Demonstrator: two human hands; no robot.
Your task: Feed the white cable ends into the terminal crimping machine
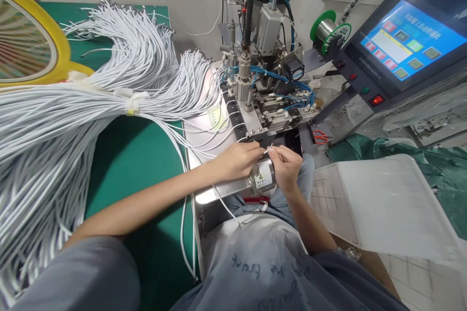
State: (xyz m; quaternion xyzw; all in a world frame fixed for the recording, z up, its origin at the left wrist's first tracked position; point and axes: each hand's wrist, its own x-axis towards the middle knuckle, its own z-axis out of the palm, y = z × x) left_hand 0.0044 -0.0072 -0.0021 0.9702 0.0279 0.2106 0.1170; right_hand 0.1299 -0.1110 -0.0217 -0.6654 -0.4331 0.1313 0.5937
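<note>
My left hand (239, 159) is closed on a thin white cable near its end, at the front edge of the soldering machine (251, 119). Close beside it, my right hand (286, 165) pinches the tip of the same cable, where thin white wire ends (270, 147) stick up between the fingers. Just below the hands sits a metal cylinder with a white warning label (263, 175). Several white cables (219, 141) run from the left into the machine's slots. One loose white cable (226, 206) hangs over the front edge toward my lap.
A large tied bundle of white cables (138, 102) lies on the green mat (146, 165) at left, near a yellow-rimmed fan (63, 53). On the right are a touchscreen (412, 41), a solder wire spool (328, 29), red-handled scissors (320, 137) and a white plastic bin (394, 204).
</note>
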